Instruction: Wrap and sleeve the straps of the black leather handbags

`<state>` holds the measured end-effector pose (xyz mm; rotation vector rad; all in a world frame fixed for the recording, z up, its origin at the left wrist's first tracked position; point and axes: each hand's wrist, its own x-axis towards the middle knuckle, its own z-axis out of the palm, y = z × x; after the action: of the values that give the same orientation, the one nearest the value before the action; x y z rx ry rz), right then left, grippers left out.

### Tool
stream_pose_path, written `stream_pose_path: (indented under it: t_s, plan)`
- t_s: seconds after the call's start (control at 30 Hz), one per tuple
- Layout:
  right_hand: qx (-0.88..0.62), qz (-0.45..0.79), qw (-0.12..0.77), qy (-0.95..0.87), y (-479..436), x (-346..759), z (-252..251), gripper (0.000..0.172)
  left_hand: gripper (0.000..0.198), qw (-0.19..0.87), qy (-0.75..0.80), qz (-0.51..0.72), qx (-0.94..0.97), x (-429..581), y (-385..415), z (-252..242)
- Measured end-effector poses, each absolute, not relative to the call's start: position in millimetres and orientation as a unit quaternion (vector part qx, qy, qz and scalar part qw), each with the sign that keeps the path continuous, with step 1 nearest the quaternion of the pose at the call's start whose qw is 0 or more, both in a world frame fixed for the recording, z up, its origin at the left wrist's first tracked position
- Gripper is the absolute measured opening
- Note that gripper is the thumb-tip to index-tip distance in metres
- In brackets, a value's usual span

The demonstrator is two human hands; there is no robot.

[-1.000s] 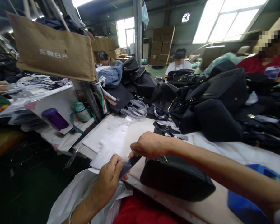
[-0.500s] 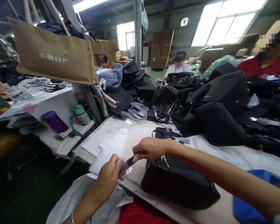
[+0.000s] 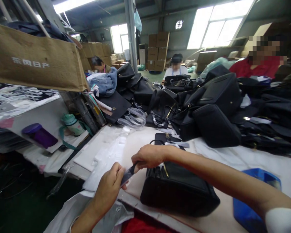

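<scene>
Between my two hands a short dark strap (image 3: 128,175) is stretched, with a shiny, clear film-like surface on its lower part. My left hand (image 3: 111,181) is closed on its lower end. The fingers of my right hand (image 3: 146,157) pinch its upper end. Under my right forearm a black handbag (image 3: 180,197) lies on the pale worktable, a gold zip pull showing near its top. Whether the strap joins this bag is hidden behind my right hand. Just beyond the hand lies a black flap with a gold buckle (image 3: 168,137).
Black bags (image 3: 217,124) are heaped across the back of the table. White plastic sheets (image 3: 104,158) lie to the left, and a blue bin (image 3: 247,210) stands at right. A brown paper bag (image 3: 36,61) hangs at upper left. Several people sit beyond the heap.
My view has turned slightly right, so the surroundings appear further left. Both hands keep their hold on the strap, with little change in their pose.
</scene>
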<state>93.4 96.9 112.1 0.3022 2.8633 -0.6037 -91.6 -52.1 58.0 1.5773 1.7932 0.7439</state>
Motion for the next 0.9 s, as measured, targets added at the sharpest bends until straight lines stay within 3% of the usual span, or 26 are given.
stream_pose_path:
  t_s: [0.1,0.37,0.53,0.7,0.8,0.9]
  plan:
    - [0.116,-0.242,0.086,0.959,107,101,109,0.038,0.027,0.296,0.691,0.264,0.604,-91,-51,59]
    - [0.107,-0.245,0.069,0.961,119,111,114,0.025,0.026,0.264,0.699,0.242,0.62,-75,-37,55]
    - [0.07,-0.359,0.033,0.93,122,130,133,0.025,0.031,0.244,0.702,0.205,0.637,-70,-49,99]
    - [-0.013,-0.51,0.028,0.86,118,126,139,0.028,0.028,0.144,0.721,0.079,0.674,-68,-86,163]
    - [-0.034,-0.506,0.043,0.861,116,117,122,0.029,0.024,0.121,0.724,-0.019,0.679,-66,-95,165]
    - [-0.021,-0.456,0.051,0.888,118,116,106,0.027,0.024,0.164,0.695,-0.074,0.696,-69,-81,152]
